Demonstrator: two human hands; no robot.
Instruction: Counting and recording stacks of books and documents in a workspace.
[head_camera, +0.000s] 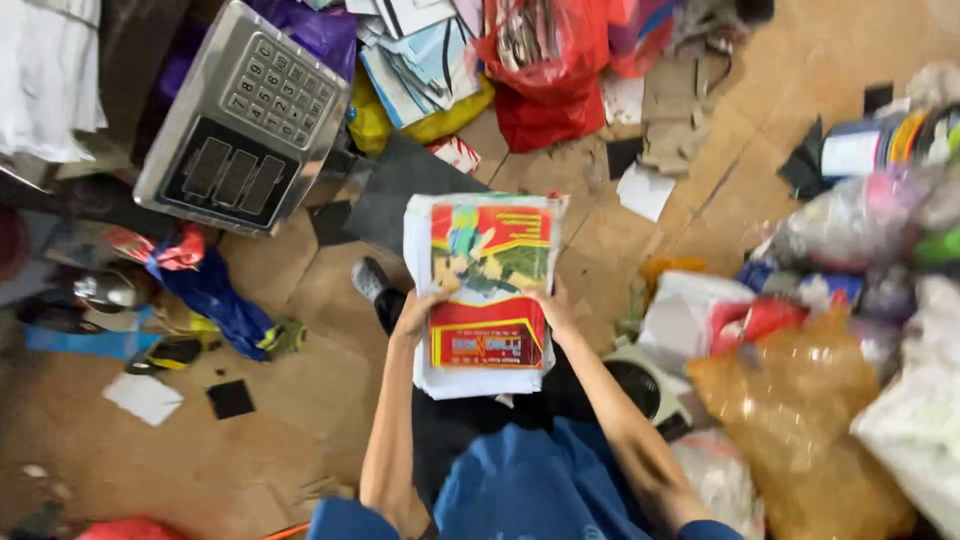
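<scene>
Seen from above, over a lap in dark trousers and a blue top. Left hand (415, 318) clamped on the left edge of a thick stack of white paper sheets topped by a red, yellow and green printed cover (487, 290), thumb over the cover, remaining fingers hidden beneath. Right hand (553, 308) gripping the right edge of the same stack at about the same height, thumb on top, fingers curled under and out of sight. Both hands narrowly closed, each pinching only the thickness of the pile. Stack held just above the knees, centre of view, lying roughly flat with its printed face up. Long axis running away from the body, from the lap toward the grey sock (368, 278) and the brown cardboard-covered floor (300, 290); far end tilted slightly to the right. Beyond, to the upper left, a silver metal weighing scale with a keypad (245, 115); at the top, a red plastic bag (545, 70); to the right, a heap of filled plastic bags, one orange and translucent (800, 410).
</scene>
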